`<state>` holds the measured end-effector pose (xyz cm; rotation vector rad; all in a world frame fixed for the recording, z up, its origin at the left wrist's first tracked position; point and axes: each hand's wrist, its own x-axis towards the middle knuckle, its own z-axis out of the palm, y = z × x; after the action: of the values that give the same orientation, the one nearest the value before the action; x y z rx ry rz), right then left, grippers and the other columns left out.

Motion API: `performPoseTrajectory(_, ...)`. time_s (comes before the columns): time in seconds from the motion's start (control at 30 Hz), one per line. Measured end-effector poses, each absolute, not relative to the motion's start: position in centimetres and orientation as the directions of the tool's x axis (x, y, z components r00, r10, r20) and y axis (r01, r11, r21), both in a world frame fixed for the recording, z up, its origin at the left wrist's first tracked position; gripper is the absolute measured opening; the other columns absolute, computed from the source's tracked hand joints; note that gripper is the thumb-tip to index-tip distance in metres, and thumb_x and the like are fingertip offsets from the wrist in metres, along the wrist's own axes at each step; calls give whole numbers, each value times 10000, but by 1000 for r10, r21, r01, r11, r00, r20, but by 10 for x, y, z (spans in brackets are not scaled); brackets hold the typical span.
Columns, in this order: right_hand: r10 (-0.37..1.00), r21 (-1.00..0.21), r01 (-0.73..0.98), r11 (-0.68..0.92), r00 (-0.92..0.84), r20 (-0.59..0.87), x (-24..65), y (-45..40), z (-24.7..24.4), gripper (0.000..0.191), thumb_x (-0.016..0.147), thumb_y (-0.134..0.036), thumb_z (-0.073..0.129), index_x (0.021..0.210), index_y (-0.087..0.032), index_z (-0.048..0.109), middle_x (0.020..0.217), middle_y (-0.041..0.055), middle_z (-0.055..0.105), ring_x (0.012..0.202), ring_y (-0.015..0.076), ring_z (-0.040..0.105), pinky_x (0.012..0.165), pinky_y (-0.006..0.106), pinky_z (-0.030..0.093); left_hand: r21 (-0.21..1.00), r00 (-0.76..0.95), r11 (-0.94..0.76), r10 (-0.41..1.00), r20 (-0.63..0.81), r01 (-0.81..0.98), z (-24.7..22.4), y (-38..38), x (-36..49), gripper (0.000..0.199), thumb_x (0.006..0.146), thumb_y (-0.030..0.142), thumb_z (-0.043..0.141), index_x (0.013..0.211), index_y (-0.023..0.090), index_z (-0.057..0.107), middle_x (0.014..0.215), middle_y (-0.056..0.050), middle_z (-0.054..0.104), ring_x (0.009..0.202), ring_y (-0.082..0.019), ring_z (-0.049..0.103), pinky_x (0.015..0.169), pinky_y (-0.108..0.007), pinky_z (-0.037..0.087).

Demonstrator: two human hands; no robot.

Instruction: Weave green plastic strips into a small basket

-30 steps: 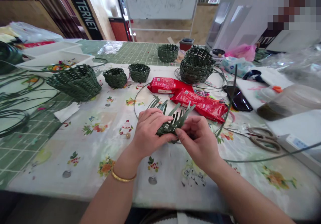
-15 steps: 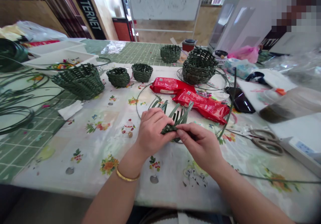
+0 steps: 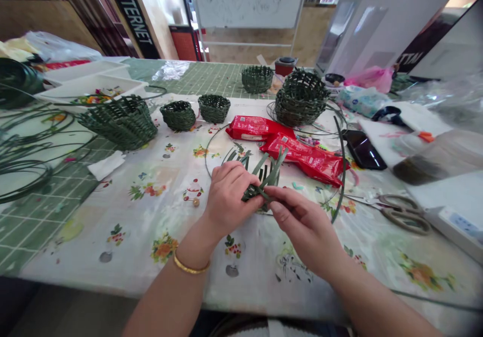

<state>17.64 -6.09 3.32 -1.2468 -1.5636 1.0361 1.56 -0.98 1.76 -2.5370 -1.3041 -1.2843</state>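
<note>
My left hand (image 3: 230, 191) is closed around a small piece of dark green weaving (image 3: 252, 192), fingers over its far side and thumb along its near edge. Loose upright strips (image 3: 277, 171) fan out from the weaving beyond my hands. My right hand (image 3: 300, 221) pinches a green strip at the right edge of the weaving, with thumb and forefinger close to my left thumb. A long strip (image 3: 342, 171) arcs up to the right of my right hand. My palms hide much of the woven piece.
Red packets (image 3: 302, 158) lie just beyond my hands. Scissors (image 3: 403, 211) and a black phone (image 3: 364, 149) are to the right. Finished woven baskets (image 3: 123, 123) stand along the back, with more stacked (image 3: 302, 98). Coiled strips (image 3: 24, 181) lie at far left.
My right hand has shifted slightly down and right, its fingers looser at the weaving's edge. The long strip on the right has swung lower and leftward. My left hand stays nearly still.
</note>
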Motion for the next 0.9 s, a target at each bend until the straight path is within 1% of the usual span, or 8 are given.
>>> performPoseTrajectory(0.07,990,-998,19,-56,-127,-58,174,-60,34,262,830,-314,552,1057,-198,614,621,-15,523,542,115,470,464,253,380,337,314,-650,675,668,681,18,-10,15,58,722,227,622,754,185,600,745,-32,636,924,-232,544,815,-386,400)
performPoseTrajectory(0.13,972,-958,-197,-209,-150,-181,172,-60,37,276,788,-316,598,1028,-182,617,548,-58,426,462,77,354,416,223,283,341,308,-648,676,670,681,18,-10,14,58,727,233,618,750,183,598,737,-32,631,915,-232,544,810,-386,403)
performPoseTrajectory(0.27,953,-881,-370,-295,-176,-246,170,-59,40,322,734,-276,659,1032,-160,632,532,-71,380,464,58,288,421,213,204,343,310,-648,678,667,680,18,-10,15,77,735,244,624,766,177,606,746,-38,630,918,-235,543,808,-387,406)
performPoseTrajectory(0.47,962,-929,-261,-263,-144,-232,172,-57,31,357,713,-292,675,1061,-211,684,498,-79,347,455,62,248,428,222,183,361,354,-655,700,620,663,22,-12,10,171,766,300,614,870,167,645,809,-60,637,952,-250,527,827,-414,401)
performPoseTrajectory(0.6,981,-973,-155,-168,-120,-151,173,-55,29,297,720,-283,653,1005,-236,721,487,-66,377,460,70,279,420,225,221,539,388,-690,720,575,482,26,-13,3,196,810,210,507,936,148,644,875,-78,630,984,-236,518,868,-418,415)
performPoseTrajectory(0.67,986,-988,-94,-120,-124,-108,174,-54,30,277,741,-282,628,996,-238,728,482,-60,394,456,72,292,414,225,244,624,351,-673,740,574,397,25,-12,2,207,861,195,454,888,165,658,834,-63,630,951,-211,525,874,-399,423)
performPoseTrajectory(0.77,989,-1000,7,-29,-147,-29,175,-52,32,253,758,-270,604,969,-232,739,498,-41,458,458,76,346,413,226,289,683,259,-615,787,559,394,22,-9,3,153,850,272,561,786,188,673,735,-41,622,885,-197,525,833,-371,438)
performPoseTrajectory(0.9,984,-993,88,79,-165,64,176,-49,30,233,762,-256,607,952,-222,738,618,-3,603,530,95,477,466,235,380,745,225,-559,829,512,364,20,-8,4,85,764,279,680,790,198,684,739,-31,627,866,-188,530,796,-343,451)
